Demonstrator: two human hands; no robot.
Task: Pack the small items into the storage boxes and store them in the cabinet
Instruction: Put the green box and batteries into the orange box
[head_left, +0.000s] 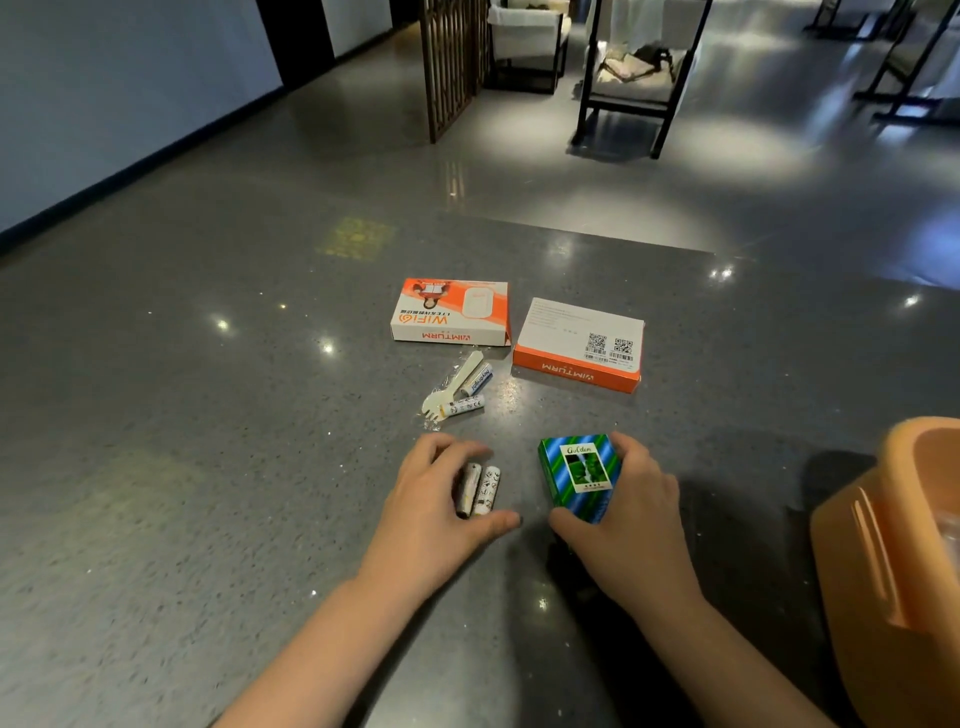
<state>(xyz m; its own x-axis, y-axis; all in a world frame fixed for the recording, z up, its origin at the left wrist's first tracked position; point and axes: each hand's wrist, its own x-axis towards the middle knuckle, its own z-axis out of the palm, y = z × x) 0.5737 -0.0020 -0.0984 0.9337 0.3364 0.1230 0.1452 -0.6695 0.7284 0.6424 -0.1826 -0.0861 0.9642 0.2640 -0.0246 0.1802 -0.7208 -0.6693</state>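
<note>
1. Head view, looking down: we see a grey speckled table with both bare forearms reaching in from the bottom edge.
2. Left hand: fingers and thumb curled round two batteries lying side by side on the table, near the front edge; thumb at their near end, fingertips at the far end.
3. Right hand: fingers and thumb clamped on a green and blue striped box, gripped at its far and near edges. We cannot tell whether it is lifted or resting on the table.
4. Just beyond the left hand: a wrapped plastic spork with two more batteries touching it.
5. Further back, side by side and slightly apart: an orange and white WiFi box to the left and an orange box with QR codes to the right.
6. Right edge of view: an orange plastic storage box, partly cut off; contents unreadable.
</note>
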